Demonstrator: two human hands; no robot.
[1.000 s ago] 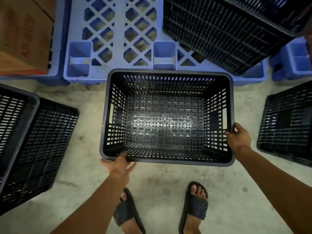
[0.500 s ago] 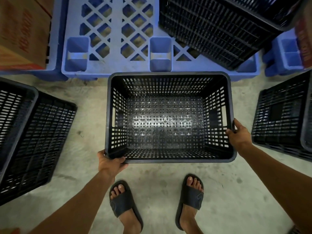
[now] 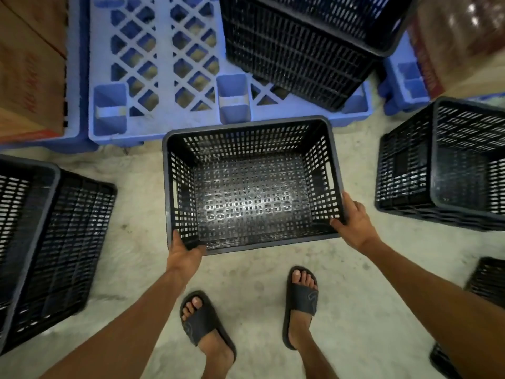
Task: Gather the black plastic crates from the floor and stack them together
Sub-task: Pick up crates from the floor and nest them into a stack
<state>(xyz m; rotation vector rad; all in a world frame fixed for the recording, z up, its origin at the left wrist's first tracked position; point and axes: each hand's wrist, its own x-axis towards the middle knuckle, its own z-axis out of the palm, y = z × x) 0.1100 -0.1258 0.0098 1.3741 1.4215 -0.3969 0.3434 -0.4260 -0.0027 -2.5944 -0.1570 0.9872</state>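
Observation:
An upright black plastic crate [image 3: 247, 131] with perforated walls sits in the middle, open side up, in front of my feet. My left hand [image 3: 183, 251] grips its near left corner, fingers curled over the rim. My right hand [image 3: 355, 224] grips its near right corner. A second black crate [image 3: 52, 247] lies tipped on its side at the left. A third crate [image 3: 448, 168] lies on its side at the right. A larger stack of black crates [image 3: 297, 47] rests on the blue pallet behind.
A blue plastic pallet [image 3: 161, 61] lies just beyond the held crate, with another blue pallet [image 3: 404, 77] at the right. Cardboard boxes [image 3: 27, 69] stand at the far left. More black crate edges [image 3: 486, 280] show at the lower right. The floor is bare concrete.
My left hand has closed over the crate's near left corner; a second ago it was open beside the rim. The view has pulled back and more of the right crate shows.

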